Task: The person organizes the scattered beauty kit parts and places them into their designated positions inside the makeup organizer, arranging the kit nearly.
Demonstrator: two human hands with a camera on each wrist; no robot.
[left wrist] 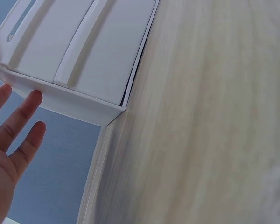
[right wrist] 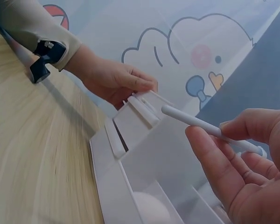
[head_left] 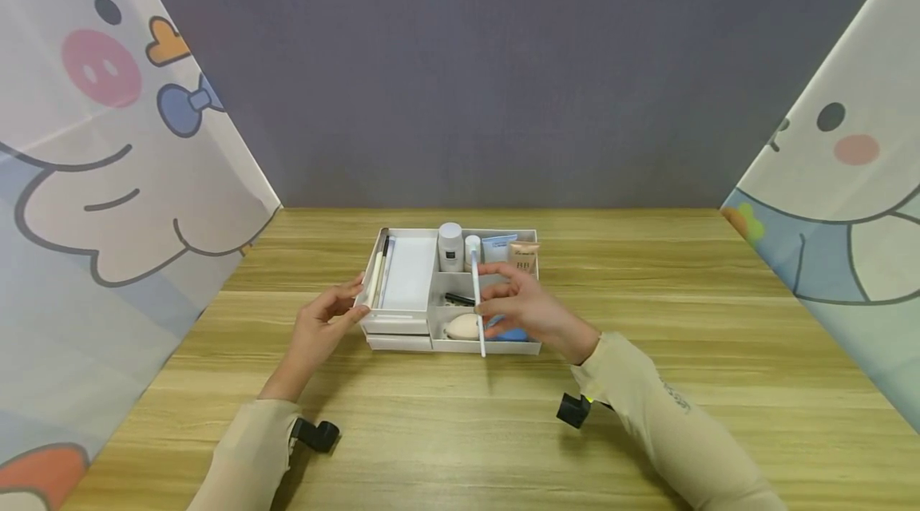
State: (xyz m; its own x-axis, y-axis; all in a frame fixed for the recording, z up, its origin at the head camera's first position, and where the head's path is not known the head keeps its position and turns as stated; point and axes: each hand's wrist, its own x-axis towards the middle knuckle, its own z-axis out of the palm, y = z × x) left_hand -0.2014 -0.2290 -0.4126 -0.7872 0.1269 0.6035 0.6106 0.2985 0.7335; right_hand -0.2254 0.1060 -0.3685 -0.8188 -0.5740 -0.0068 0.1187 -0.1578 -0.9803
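Observation:
My right hand (head_left: 521, 303) pinches a slim white stick, apparently a makeup brush (head_left: 477, 279), between thumb and fingers. The stick stands nearly lengthwise above the right half of a white desktop organizer (head_left: 402, 325); in the right wrist view its rounded end (right wrist: 170, 111) points toward the left hand. At the organizer's left front corner rests my left hand (head_left: 327, 327), thumb at the front edge and fingers along the side. Those fingers (left wrist: 18, 121) look straight and spread in the left wrist view. Below the right hand lie a cream sponge (head_left: 462, 326) and a blue item (head_left: 512, 334), partly hidden.
A white bottle (head_left: 450, 247), a light blue tube (head_left: 497, 246) and a BB tube (head_left: 523, 255) stand in the back compartments. Slim pens or brushes (head_left: 378, 271) lie along the left tray. A dark item (head_left: 458, 299) sits mid-organizer. The wooden table (head_left: 431, 415) meets a grey panel (head_left: 503, 96).

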